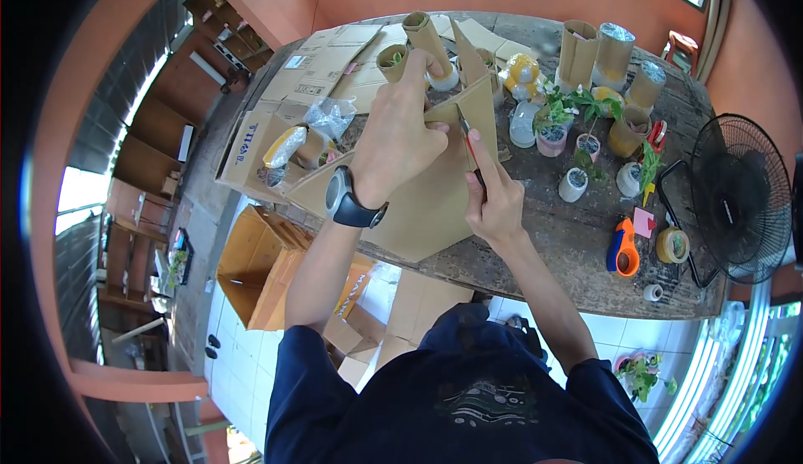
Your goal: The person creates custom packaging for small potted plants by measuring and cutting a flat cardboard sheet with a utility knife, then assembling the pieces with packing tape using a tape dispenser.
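Observation:
A large folded sheet of brown cardboard (427,213) stands tilted in front of me at the table's edge. My left hand (400,133), with a watch on its wrist, grips the upper part of the sheet, fingers curled. A slim red and black craft knife (470,148) is in my right hand (499,205), its blade pointing up against the cardboard near the top corner. Just beyond the sheet stand a cardboard tube (425,39) and a small plant in a brown tube (391,61). The left fingertips are partly hidden.
Several small potted plants (552,133) and wrapped tubes (615,54) crowd the right of the table. Nearer are an orange-blue tape dispenser (623,248), a tape roll (672,245) and a black fan (740,200). Flattened cardboard (322,58) lies at left; an open box (259,255) stands below.

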`<state>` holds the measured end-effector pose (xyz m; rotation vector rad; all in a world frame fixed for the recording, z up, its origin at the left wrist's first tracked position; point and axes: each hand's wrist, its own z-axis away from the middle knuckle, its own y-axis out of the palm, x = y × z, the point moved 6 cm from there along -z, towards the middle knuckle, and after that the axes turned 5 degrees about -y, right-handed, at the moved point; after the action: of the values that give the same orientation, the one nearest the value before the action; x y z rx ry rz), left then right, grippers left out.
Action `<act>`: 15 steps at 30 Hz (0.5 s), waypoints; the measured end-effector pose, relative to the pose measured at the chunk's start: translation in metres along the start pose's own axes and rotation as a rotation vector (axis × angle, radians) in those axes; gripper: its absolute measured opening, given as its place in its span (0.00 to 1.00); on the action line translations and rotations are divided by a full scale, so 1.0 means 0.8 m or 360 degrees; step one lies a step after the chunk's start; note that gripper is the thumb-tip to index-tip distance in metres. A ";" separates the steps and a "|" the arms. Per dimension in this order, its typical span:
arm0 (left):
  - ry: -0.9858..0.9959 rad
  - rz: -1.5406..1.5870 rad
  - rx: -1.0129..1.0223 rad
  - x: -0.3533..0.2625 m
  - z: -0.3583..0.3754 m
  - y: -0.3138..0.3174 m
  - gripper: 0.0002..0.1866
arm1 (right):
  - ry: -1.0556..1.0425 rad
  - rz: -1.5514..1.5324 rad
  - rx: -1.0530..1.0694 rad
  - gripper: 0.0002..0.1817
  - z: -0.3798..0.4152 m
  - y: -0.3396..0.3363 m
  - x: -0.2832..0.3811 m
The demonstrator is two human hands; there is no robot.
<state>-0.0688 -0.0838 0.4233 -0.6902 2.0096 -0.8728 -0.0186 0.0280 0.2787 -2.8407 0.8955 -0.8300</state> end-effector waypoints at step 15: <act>-0.0124 0.0084 0.0081 0.014 -0.005 0.005 0.26 | -0.0225 -0.0001 -0.0100 0.29 0.007 0.020 -0.027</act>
<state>-0.0784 -0.0881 0.4169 -0.6308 1.9212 -0.8504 -0.0388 0.0261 0.2606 -2.9089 0.9179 -0.6017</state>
